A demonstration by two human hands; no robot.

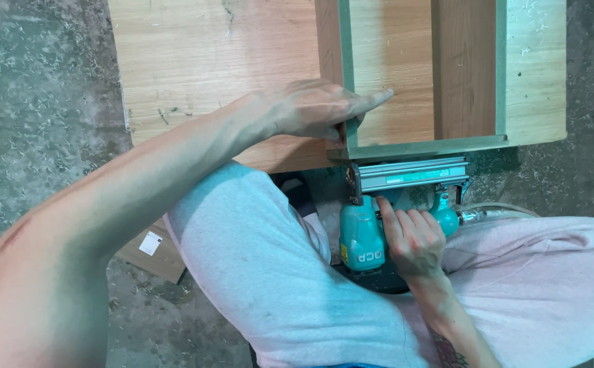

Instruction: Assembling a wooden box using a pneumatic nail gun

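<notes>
My left hand point(310, 109) presses down on the near left corner of a wooden box frame point(420, 146), fingers spread across its edge and inner panel. My right hand point(413, 238) grips a teal pneumatic nail gun point(365, 235) whose silver magazine point(409, 174) lies along the frame's near edge, its nose against the frame at the left corner. The frame rests on a large light wood board point(208, 61).
My knees in light grey trousers point(270, 272) flank the nail gun. An air hose point(495, 212) runs off to the right from the gun. A small wood offcut point(154, 252) lies on the concrete floor point(38, 102), which is strewn with wood shavings.
</notes>
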